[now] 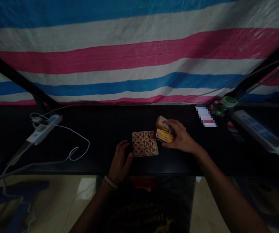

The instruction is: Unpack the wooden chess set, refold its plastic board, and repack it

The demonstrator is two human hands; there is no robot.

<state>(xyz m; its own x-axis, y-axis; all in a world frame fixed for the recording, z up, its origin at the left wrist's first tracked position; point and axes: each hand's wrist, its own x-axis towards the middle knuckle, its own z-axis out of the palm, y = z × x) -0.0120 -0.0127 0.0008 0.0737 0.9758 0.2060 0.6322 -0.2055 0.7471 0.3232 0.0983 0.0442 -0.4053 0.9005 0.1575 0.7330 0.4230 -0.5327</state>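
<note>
A square box tray (133,156) lies on the dark table, filled with round Chinese chess pieces (141,139) marked in red and set in rows. My right hand (180,136) grips a box lid (163,129) with printed lettering, brown and yellow, tilted at the tray's right edge. My left hand (120,161) rests just left of the tray, thumb and fingers apart, with nothing in it. A pale bracelet sits on my left wrist. Whether the lid touches the tray I cannot tell.
A white power strip (44,129) with looping cables stands on the left. Another power strip (261,131) lies on the right, near a green-and-white container (228,102) and a blurred white packet (205,116). Behind the black table (93,113) hangs a striped sheet (105,60).
</note>
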